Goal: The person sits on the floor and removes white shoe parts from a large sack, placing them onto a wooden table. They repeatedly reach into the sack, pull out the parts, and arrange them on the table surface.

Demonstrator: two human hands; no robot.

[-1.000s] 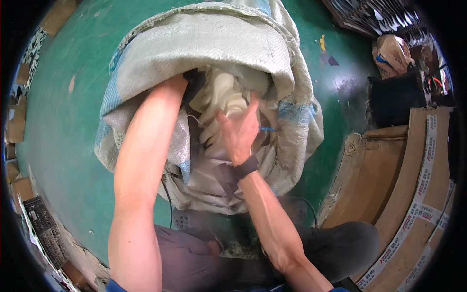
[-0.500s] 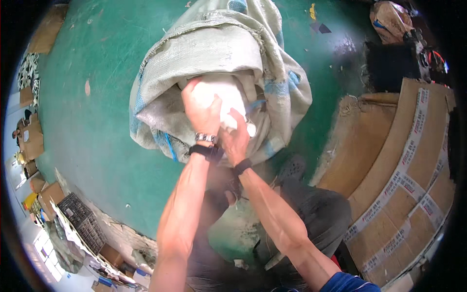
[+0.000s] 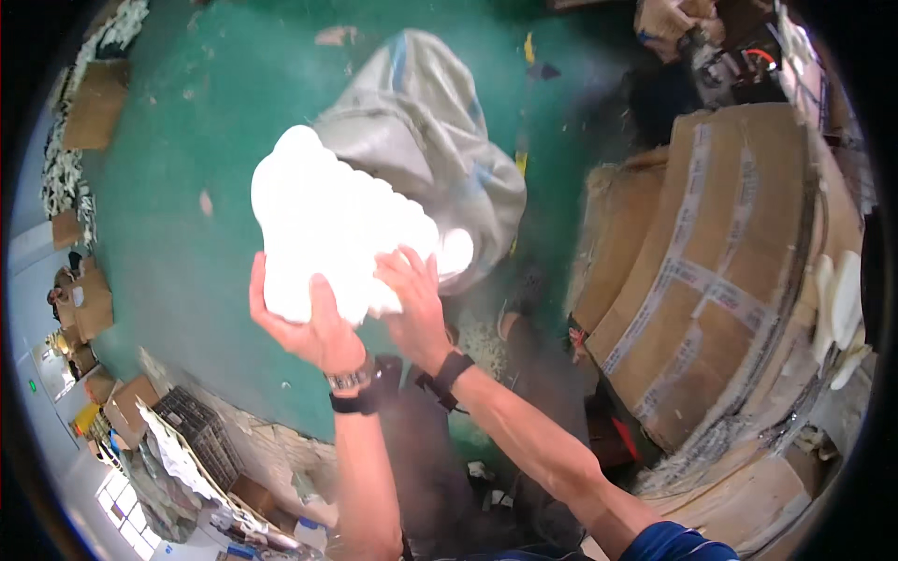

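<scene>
Both my hands hold up a bulky white bundle (image 3: 327, 224) with a bumpy, scalloped edge. Glare washes out its surface, so I cannot tell what pieces make it up. My left hand (image 3: 313, 323) grips its lower left side, thumb on the near face and fingers round the outside. At the lower right, my right hand (image 3: 416, 309) has its fingers bent against the bundle, close to a round white end (image 3: 456, 251). Behind and to the right sits a pale woven sack (image 3: 444, 122) with blue stripes, its opening partly hidden by the bundle.
A large taped cardboard box (image 3: 645, 290) stands to the right, beside white elongated pieces (image 3: 842, 304). Far left are a cardboard sheet (image 3: 96, 105) and a white heap. Dark crates (image 3: 196, 430) lie at the lower left. Scraps dot the green floor (image 3: 187, 262).
The white bundle has come out of the sack's mouth, moving up and left in both hands. My view has shifted, with more of the right-hand box showing.
</scene>
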